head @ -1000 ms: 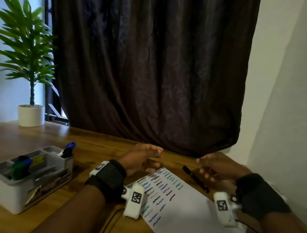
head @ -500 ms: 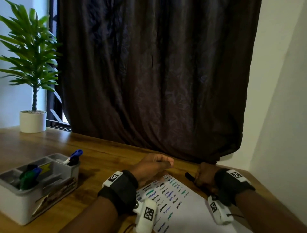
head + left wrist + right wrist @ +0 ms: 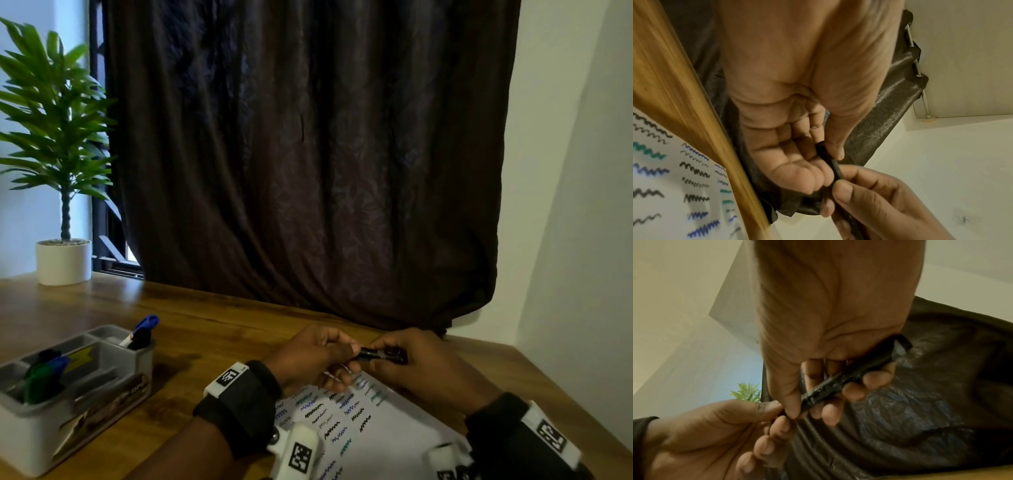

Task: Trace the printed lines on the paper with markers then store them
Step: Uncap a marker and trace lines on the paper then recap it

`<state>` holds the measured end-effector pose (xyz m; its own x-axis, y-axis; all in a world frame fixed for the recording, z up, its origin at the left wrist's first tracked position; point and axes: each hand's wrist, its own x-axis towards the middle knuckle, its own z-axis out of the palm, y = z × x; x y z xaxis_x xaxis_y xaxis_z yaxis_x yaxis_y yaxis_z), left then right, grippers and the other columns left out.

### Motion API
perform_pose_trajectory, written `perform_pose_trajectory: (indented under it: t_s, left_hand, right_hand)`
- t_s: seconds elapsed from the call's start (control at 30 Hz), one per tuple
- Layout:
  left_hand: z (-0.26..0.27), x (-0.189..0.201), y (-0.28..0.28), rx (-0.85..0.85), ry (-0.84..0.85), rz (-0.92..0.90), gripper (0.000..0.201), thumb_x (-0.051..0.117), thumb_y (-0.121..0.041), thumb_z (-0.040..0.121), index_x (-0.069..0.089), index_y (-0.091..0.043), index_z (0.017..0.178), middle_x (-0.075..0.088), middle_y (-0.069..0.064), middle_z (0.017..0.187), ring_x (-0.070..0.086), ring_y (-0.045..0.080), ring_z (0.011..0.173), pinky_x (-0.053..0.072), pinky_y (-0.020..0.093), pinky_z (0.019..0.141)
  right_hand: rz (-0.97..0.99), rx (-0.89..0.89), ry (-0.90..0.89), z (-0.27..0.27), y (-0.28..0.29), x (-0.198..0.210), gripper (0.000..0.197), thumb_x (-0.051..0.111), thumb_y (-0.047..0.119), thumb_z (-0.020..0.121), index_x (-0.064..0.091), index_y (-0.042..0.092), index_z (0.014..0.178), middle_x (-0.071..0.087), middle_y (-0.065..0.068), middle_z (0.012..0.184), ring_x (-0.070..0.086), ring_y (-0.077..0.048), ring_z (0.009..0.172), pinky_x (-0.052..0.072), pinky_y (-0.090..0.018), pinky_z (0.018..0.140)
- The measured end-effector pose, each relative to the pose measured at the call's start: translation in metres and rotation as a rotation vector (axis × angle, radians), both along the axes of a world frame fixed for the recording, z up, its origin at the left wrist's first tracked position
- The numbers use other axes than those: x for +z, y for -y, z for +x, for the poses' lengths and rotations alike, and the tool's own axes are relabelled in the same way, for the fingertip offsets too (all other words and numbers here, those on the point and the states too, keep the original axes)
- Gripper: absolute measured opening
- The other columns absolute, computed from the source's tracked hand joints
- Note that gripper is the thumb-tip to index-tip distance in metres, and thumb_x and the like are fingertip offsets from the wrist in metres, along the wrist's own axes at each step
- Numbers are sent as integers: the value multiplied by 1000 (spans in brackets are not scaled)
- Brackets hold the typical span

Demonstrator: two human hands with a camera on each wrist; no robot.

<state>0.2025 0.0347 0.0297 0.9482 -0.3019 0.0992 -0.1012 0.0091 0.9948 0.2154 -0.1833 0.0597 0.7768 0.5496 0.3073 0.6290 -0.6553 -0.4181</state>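
A black marker [image 3: 373, 354] is held level just above the far end of the white paper [image 3: 376, 442], which is printed with rows of zigzag lines, some inked black, blue and green. My right hand [image 3: 407, 363] grips the marker's barrel [image 3: 838, 384] with thumb and curled fingers. My left hand [image 3: 322, 356] pinches the marker's other end [image 3: 830, 162] between thumb and fingertips. Whether the cap is on or off is hidden by the fingers.
A grey desk organizer [image 3: 34, 442] stands at the left on the wooden table [image 3: 212, 329], holding a blue-capped marker [image 3: 147, 325] and green and blue markers [image 3: 42, 377]. A potted plant [image 3: 63, 260] stands far left. A dark curtain [image 3: 308, 171] hangs behind the table.
My right hand picked the black marker up from the far edge of the paper. My left hand moved right and took hold of its other end.
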Motion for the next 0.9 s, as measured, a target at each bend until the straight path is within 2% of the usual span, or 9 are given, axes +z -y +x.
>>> perform_pose_trajectory:
  t_s: [0.07,0.13,0.27,0.37,0.5,0.57,0.67,0.8,0.9]
  left_hand:
    - [-1,0,2,-15,14,-2,22,65,-19,96,65,-5,113,73,10,92,68,17,74,58,30,66]
    - [-2,1,4,-24,31,4,22,67,-17,94,65,-5,112,75,12,95,69,17,77,58,30,67]
    - [-6,1,7,-34,51,20,21,68,-16,93,65,-4,109,76,16,103,70,20,82,60,32,70]
    - [-8,1,8,-38,52,24,22,67,-15,93,63,-1,110,76,16,102,71,21,83,61,32,69]
    - [-10,1,8,-46,56,26,15,66,-14,94,64,-4,106,76,15,99,71,22,81,61,31,67]
    - [-10,1,8,-52,58,27,11,66,-14,94,64,-6,102,76,15,97,71,22,80,61,31,67]
    - [-11,2,8,-61,65,30,6,65,-12,95,66,-8,99,75,15,96,70,20,77,61,31,67]
    - [-11,2,9,-66,71,46,5,64,-11,96,67,-8,98,75,16,97,70,19,76,61,30,67]
    - [-11,1,8,-66,73,54,6,64,-11,96,66,-7,99,75,16,97,71,19,76,60,30,66]
  right_hand:
    - [-42,-8,26,-1,1,-2,16,67,52,91,76,39,93,75,9,82,68,-8,73,57,-36,68]
    - [-52,-8,57,-2,3,-3,24,63,58,92,75,38,95,74,10,82,67,-9,73,56,-37,69]
    - [-20,5,39,-1,4,-5,20,65,52,93,76,35,94,74,8,83,67,-10,75,57,-39,71]
    - [-10,7,-22,2,4,-6,16,67,43,94,74,29,93,73,0,86,66,-16,79,56,-42,75]
    - [-13,52,-56,3,3,-7,19,65,39,97,75,24,91,71,-7,87,63,-18,73,51,-40,68]
    - [-25,75,-46,3,3,-7,22,62,41,98,75,25,91,71,-7,85,58,-13,68,45,-36,63]
    - [-34,72,-44,2,4,-7,24,58,47,96,75,31,93,71,-4,85,63,-22,74,47,-42,64]
    - [-32,83,-44,2,5,-8,25,57,54,93,74,36,93,71,-1,86,63,-22,76,43,-34,63]
    - [-38,74,-47,2,4,-8,21,58,53,94,74,39,92,71,1,85,64,-20,76,47,-38,64]
